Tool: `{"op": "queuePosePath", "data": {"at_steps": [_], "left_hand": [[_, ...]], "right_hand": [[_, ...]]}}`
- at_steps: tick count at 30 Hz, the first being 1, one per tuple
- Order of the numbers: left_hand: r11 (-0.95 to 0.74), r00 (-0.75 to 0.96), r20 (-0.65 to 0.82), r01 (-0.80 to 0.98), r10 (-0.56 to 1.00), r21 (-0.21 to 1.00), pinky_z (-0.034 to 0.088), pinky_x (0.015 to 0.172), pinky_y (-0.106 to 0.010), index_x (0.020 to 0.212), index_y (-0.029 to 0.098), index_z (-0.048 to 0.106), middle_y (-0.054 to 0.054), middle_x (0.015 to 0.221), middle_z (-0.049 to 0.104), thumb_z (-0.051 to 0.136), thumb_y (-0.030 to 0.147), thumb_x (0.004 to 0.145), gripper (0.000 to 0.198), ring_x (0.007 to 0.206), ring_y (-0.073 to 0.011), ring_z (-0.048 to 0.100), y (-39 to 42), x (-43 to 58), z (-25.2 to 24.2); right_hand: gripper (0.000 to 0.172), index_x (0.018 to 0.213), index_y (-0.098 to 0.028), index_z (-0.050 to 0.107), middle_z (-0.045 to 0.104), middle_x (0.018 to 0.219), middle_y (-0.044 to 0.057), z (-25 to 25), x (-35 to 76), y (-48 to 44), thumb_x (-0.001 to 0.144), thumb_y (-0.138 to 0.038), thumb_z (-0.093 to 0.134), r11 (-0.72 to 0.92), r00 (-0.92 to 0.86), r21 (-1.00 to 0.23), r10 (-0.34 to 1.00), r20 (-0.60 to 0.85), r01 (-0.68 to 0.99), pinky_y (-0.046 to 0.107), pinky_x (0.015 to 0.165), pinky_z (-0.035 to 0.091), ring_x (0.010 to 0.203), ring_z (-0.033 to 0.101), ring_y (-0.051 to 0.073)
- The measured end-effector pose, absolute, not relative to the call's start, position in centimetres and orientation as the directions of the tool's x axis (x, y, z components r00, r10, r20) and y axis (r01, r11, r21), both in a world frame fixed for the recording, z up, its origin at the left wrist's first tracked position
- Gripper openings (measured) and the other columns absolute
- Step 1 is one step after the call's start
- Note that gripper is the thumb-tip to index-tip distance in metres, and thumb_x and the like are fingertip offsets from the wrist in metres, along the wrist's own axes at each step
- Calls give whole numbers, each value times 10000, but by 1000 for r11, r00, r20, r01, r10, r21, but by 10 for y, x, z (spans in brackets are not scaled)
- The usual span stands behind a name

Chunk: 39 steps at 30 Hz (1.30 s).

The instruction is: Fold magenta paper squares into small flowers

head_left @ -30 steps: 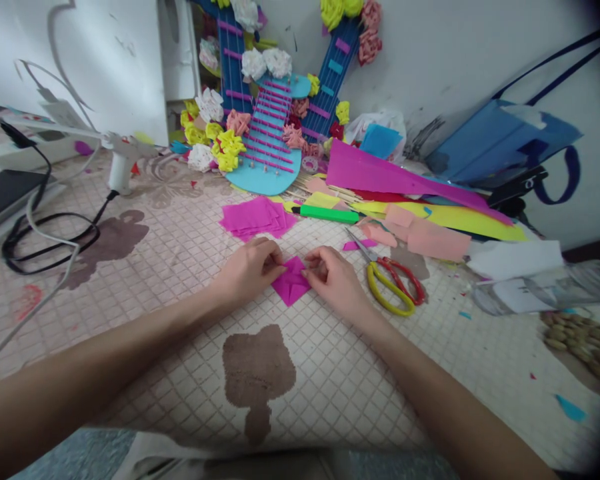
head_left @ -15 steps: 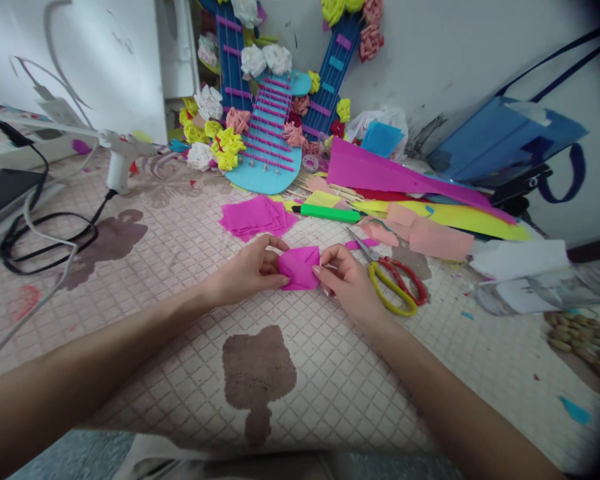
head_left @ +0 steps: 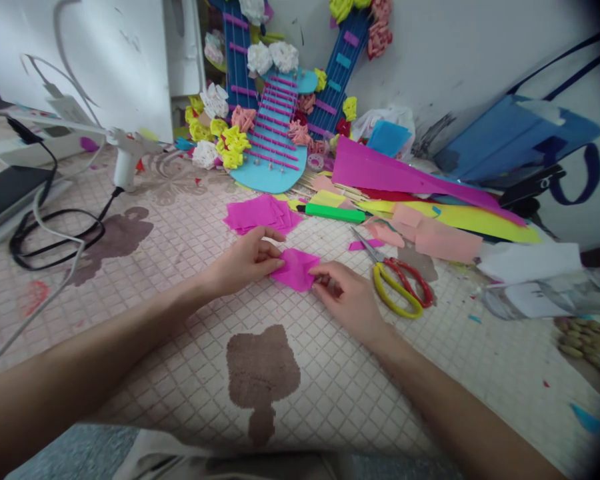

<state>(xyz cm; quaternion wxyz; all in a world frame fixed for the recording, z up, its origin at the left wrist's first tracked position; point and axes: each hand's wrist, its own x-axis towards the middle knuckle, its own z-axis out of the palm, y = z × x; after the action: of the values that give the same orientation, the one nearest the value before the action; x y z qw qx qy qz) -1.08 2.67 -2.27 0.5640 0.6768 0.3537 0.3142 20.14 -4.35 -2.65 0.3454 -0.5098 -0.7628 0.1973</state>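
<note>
Between my hands is a small piece of magenta crepe paper (head_left: 295, 270), held just over the patterned tablecloth. My left hand (head_left: 253, 260) pinches its left edge between thumb and fingers. On the opposite edge, the thumb and fingertips of my right hand (head_left: 343, 290) close on a corner. Behind my left hand lies a loose stack of magenta paper squares (head_left: 260, 213). Scissors with yellow and red handles (head_left: 397, 293) rest to the right of my right hand, blades pointing away, beside a magenta scrap (head_left: 365, 245).
A green utility knife (head_left: 335, 213) and coloured paper sheets (head_left: 410, 180) lie behind. A decorated cardboard model (head_left: 275, 133) leans at the wall. A white glue gun (head_left: 126, 163) with its black cable stands left. A clear bottle (head_left: 505, 301) lies right, near peanuts (head_left: 587, 343).
The paper has been turned between my fingers and now sits tilted, corners pointing sideways. My right hand's grip has shifted slightly lower. The whole view has moved a little to the left.
</note>
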Motion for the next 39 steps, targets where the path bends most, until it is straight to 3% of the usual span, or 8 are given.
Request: {"op": "queuePosePath", "data": {"at_steps": [5, 7, 10, 14, 18, 23, 29, 39], "left_hand": [[-291, 509, 148, 213, 848, 933, 520, 691, -290, 1049, 150, 496, -72, 947, 647, 603, 236, 802, 283, 841, -164, 637, 25, -12, -26], [-461, 490, 267, 333, 830, 823, 513, 742, -313, 1029, 161, 540, -68, 1004, 634, 629, 243, 799, 260, 894, -176, 616, 21, -14, -23], [-690, 605, 391, 404, 694, 600, 468, 837, -340, 945, 175, 585, -37, 968, 618, 688, 235, 772, 211, 947, -189, 569, 11, -16, -16], [-787, 710, 356, 479, 608, 389, 436, 814, -365, 894, 172, 595, -44, 946, 598, 706, 227, 758, 184, 928, -217, 529, -2, -14, -14], [-810, 728, 355, 513, 586, 284, 427, 788, -366, 918, 151, 597, -60, 932, 609, 622, 184, 827, 100, 908, -220, 531, -6, -11, -19], [-816, 745, 343, 477, 572, 326, 420, 790, -363, 910, 170, 621, -45, 913, 618, 517, 179, 911, 104, 880, -200, 542, -3, -13, -23], [-731, 688, 314, 470, 655, 495, 445, 801, -346, 880, 155, 614, -50, 887, 614, 587, 149, 846, 44, 874, -195, 546, -3, -13, -27], [-661, 616, 328, 449, 716, 602, 458, 757, -328, 745, 152, 604, -44, 805, 594, 592, 108, 790, 64, 797, -178, 549, -2, -8, -27]], "right_hand": [[116, 865, -210, 604, 605, 835, 29, -33, 201, -45, 847, -121, 532, 477, -280, -563, 871, 403, 675, 279, 671, 471, 756, 581, 156], [115, 858, -197, 609, 566, 846, 42, -34, 201, -46, 847, -118, 527, 483, -289, -524, 865, 410, 701, 269, 632, 460, 745, 566, 155], [113, 852, -183, 607, 533, 869, 51, -35, 201, -48, 829, -100, 535, 478, -292, -502, 866, 405, 721, 263, 616, 453, 760, 560, 158], [113, 836, -181, 587, 554, 886, 48, -33, 201, -49, 816, -80, 542, 465, -296, -532, 879, 373, 708, 264, 670, 461, 789, 569, 157], [105, 838, -186, 577, 581, 881, 42, -30, 202, -50, 824, -86, 547, 455, -319, -553, 889, 329, 698, 270, 707, 457, 812, 571, 160], [104, 878, -192, 585, 595, 930, 41, -28, 205, -51, 823, -105, 574, 454, -358, -574, 891, 279, 682, 270, 745, 449, 873, 576, 162], [84, 838, -195, 590, 566, 896, 24, -26, 206, -51, 822, -113, 583, 391, -343, -606, 918, 201, 693, 258, 690, 421, 809, 548, 143], [114, 791, -188, 545, 528, 861, 12, -21, 201, -51, 818, -78, 534, 304, -281, -646, 949, 142, 700, 255, 659, 391, 779, 521, 133]]}}
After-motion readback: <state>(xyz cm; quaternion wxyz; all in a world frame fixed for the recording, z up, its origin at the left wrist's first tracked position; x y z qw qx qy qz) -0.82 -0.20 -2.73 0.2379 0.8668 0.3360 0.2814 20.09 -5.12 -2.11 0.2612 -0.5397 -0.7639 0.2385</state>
